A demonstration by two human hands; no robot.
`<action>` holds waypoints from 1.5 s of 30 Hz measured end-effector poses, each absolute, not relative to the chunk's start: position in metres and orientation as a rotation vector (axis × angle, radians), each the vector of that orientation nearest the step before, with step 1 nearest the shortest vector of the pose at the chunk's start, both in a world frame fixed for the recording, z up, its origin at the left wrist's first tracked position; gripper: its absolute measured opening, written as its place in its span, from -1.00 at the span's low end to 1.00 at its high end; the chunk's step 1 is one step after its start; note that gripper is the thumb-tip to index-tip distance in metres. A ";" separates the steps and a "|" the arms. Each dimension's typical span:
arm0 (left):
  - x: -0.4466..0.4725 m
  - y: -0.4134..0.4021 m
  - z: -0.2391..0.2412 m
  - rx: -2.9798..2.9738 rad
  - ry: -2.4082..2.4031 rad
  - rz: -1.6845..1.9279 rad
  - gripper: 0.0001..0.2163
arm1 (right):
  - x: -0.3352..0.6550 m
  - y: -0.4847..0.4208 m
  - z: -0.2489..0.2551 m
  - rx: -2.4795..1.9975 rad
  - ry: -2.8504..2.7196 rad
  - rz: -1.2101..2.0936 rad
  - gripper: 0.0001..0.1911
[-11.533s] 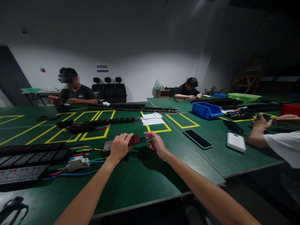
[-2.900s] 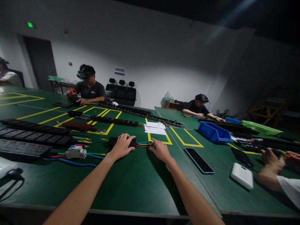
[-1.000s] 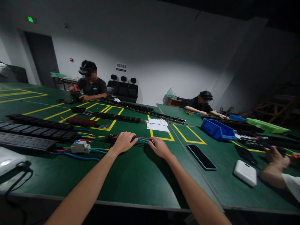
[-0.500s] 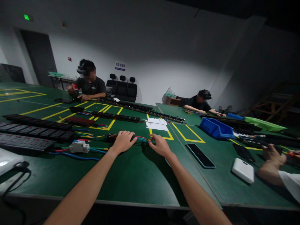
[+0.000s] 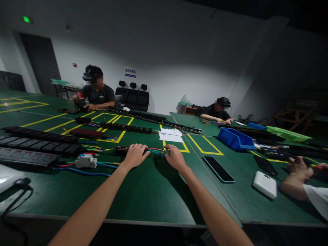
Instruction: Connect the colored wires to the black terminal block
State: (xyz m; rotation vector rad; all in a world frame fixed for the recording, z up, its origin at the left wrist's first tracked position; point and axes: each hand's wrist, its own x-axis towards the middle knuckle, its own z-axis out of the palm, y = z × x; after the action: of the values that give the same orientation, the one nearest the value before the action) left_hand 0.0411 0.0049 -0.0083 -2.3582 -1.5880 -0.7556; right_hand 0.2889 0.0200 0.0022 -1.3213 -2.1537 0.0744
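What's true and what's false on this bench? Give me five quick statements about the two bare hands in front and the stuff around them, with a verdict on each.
1. The left hand is on a dark strip. True.
2. The phone lies to the left of the left hand. False: the phone lies to the right of the right hand.
3. Coloured wires stretch between the two hands. True.
4. The papers lie under the phone. False: the papers lie apart from the phone, beyond the right hand.
5. A white breaker lies to the left of the left hand. True.
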 end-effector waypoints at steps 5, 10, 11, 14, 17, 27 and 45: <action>0.034 0.009 -0.007 -2.369 -1.605 -0.740 -0.61 | 0.290 0.019 0.003 -1.379 -2.105 0.046 -0.64; 0.033 0.009 -0.007 -2.367 -1.604 -0.734 -0.60 | 0.289 0.021 0.000 -1.413 -2.299 0.143 -0.64; 0.033 0.009 -0.007 -2.367 -1.604 -0.732 -0.60 | 0.289 0.022 0.000 -1.425 -2.298 0.158 -0.64; 0.033 0.009 -0.007 -2.376 -1.614 -0.732 -0.59 | 0.290 0.024 -0.001 -1.446 -2.202 0.145 -0.62; 0.034 0.009 -0.007 -2.376 -1.627 -0.737 -0.57 | 0.291 0.025 -0.003 -1.430 -2.208 0.132 -0.62; 0.044 0.003 -0.005 -2.287 -1.732 -0.768 -0.57 | 0.291 0.025 -0.001 -1.389 -2.105 0.064 -0.59; 0.042 0.004 -0.004 -2.331 -1.731 -0.755 -0.56 | 0.287 0.021 0.001 -1.493 -2.238 0.167 -0.56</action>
State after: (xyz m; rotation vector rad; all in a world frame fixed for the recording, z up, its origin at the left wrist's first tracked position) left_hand 0.0418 0.0039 -0.0038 -2.3315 -1.7306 -0.7550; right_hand 0.2875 0.0206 0.0012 -1.4929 -2.2384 0.1669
